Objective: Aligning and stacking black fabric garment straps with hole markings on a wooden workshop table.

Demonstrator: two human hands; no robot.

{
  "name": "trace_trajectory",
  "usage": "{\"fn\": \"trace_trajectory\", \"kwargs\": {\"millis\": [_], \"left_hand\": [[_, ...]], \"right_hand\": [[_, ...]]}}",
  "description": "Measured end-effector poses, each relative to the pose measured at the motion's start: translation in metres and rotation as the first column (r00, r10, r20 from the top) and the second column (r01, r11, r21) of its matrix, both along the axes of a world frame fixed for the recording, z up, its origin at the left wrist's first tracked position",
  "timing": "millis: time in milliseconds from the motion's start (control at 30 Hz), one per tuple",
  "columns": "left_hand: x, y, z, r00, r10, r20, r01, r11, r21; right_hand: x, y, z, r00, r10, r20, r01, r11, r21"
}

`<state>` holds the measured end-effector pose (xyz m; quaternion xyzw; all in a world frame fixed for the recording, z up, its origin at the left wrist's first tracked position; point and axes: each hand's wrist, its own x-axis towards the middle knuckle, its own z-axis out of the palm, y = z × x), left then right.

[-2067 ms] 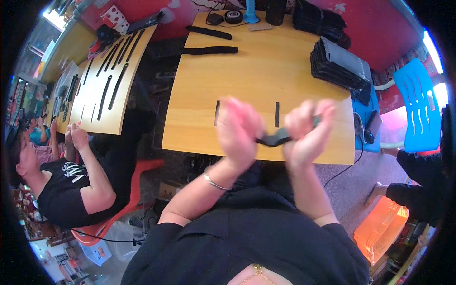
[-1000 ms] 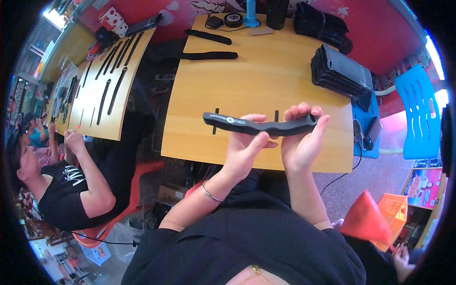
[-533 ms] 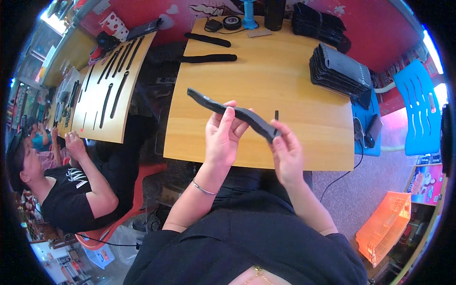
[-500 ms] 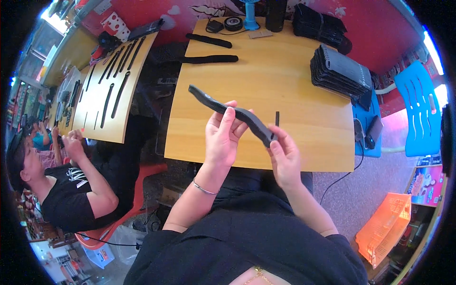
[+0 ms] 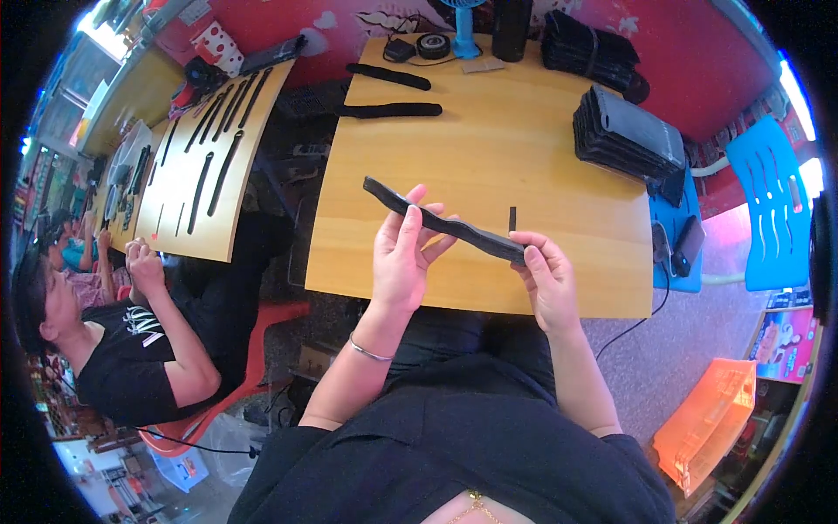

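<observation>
A long black strap with wavy edges stretches between my hands above the near half of the wooden table. My left hand pinches it left of its middle, thumb on top, other fingers behind. At its right end, my right hand grips the tip between thumb and fingers. Just beyond that hand, a short thin black strip lies on the tabletop. Two more dark straps, an upper one and a lower one, rest at the far left.
At the far right stand a stack of black pieces and a tied black bundle. A blue fan and a black roll sit at the back. Leftward, a co-worker sits by another table bearing several straps.
The strap has swung flatter: its left end has come down and nearer, and its right end has shifted right with my right hand. Both hands keep their hold.
</observation>
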<state>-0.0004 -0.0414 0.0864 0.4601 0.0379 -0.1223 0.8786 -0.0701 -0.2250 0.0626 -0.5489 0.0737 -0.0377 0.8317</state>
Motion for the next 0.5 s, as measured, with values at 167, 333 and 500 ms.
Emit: {"fn": "trace_trajectory", "kwargs": {"millis": [167, 333, 500], "left_hand": [[0.002, 0.005, -0.005, 1.0, -0.011, -0.003, 0.011, 1.0, -0.021], [0.002, 0.006, -0.008, 1.0, -0.022, -0.009, 0.021, 0.997, -0.07], [0.005, 0.007, -0.016, 0.997, -0.081, -0.014, 0.076, 0.969, -0.235]], "right_hand": [[0.0, 0.001, 0.003, 0.999, -0.002, -0.038, 0.004, 0.999, 0.054], [0.001, 0.001, -0.001, 1.0, -0.014, -0.003, 0.015, 0.997, 0.075], [-0.001, 0.001, 0.007, 0.999, 0.011, -0.036, -0.006, 0.991, 0.131]]}}
